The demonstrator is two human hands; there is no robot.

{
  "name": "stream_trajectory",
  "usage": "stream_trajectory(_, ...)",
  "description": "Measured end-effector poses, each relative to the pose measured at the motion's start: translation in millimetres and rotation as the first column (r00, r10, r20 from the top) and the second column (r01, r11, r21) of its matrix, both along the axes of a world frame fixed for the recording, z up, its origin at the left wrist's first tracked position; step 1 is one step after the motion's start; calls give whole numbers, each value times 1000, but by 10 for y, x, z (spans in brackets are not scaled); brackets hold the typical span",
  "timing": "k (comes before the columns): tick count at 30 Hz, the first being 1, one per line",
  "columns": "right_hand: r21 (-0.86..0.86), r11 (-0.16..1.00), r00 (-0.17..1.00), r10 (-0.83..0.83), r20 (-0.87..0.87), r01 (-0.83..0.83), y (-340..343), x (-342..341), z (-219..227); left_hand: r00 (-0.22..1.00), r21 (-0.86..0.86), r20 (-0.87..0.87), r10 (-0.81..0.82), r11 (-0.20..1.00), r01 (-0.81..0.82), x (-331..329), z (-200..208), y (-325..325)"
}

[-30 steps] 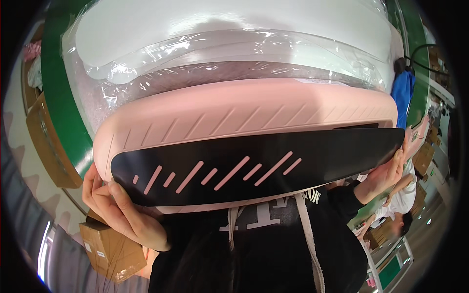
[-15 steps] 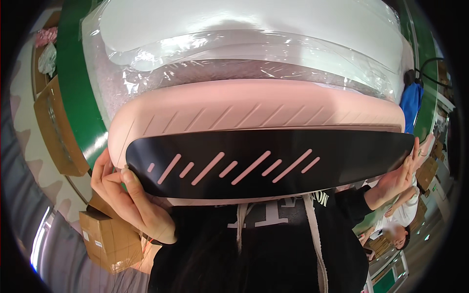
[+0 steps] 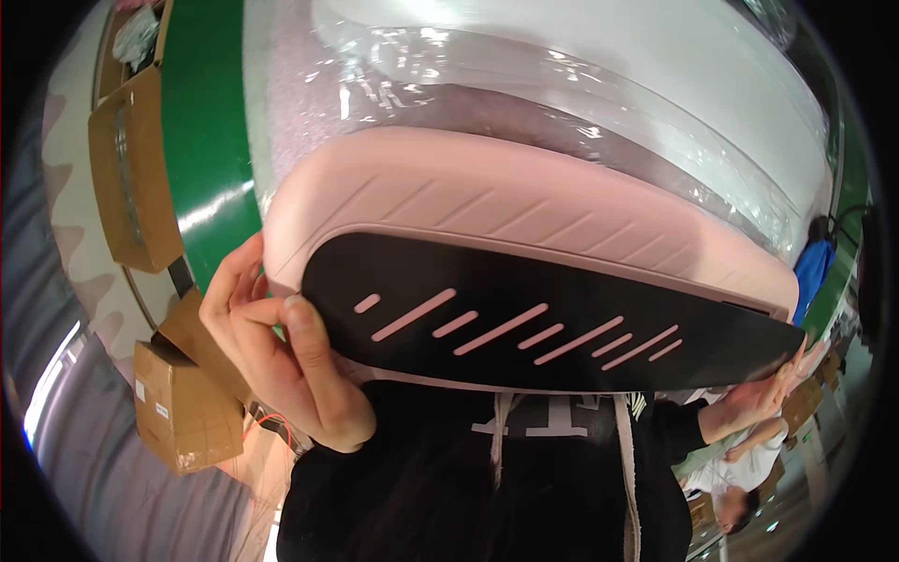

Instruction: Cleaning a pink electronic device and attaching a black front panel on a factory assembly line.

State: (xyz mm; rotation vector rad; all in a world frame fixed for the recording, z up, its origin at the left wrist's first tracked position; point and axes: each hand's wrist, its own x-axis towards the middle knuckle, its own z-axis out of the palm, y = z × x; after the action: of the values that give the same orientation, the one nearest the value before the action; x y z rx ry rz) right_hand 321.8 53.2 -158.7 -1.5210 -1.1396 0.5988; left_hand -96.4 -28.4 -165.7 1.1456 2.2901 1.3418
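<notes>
A pink moulded shell [image 3: 524, 201] with slanted grooves stands in front of me. Against its near face lies a long black panel [image 3: 524, 300] with rounded ends and a row of slanted slots, through which pink shows. My left hand [image 3: 286, 342] is closed at the panel's left end, thumb on its edge and fingers bent around the shell's side. At the opposite end my right hand [image 3: 763, 393] holds the panel's tip with fingers fairly straight; its thumb is hidden. The panel's left end sits close to the shell, while its right end stands out from a recess edge.
Behind the shell lies a large white piece under clear plastic wrap [image 3: 581, 103]. The green table [image 3: 211, 187] shows at the left. Cardboard boxes [image 3: 187, 403] stand beyond it. A blue item [image 3: 813, 276] hangs at the right. Another person [image 3: 740, 478] is at the lower right.
The view has turned, so shell and panel slope down to the right. The panel's left end now lies nearer the shell. Both hands keep their places at its ends.
</notes>
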Motion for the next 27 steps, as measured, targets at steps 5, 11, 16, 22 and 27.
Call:
stream_trajectory(5,33,999,996,-2,95,-1,-24,-64,-20,998,-44,-56,22,999,-25,-21,-27,-16)
stream_trajectory(11,23,999,988,-38,147,35,-4,-193,11,993,-50,-108,46,997,-52,-84,-17,-56)
stream_trajectory(16,-18,999,967,-23,254,29,-22,-283,31,994,-168,-112,-8,986,-11,-112,49,-61)
stream_trajectory(22,-26,999,952,35,303,-28,-49,-230,39,992,-148,-124,6,989,-24,-123,51,-38)
stream_trajectory(27,-31,999,954,-27,297,37,-39,-319,46,993,-144,-117,-12,990,-5,-139,68,-43)
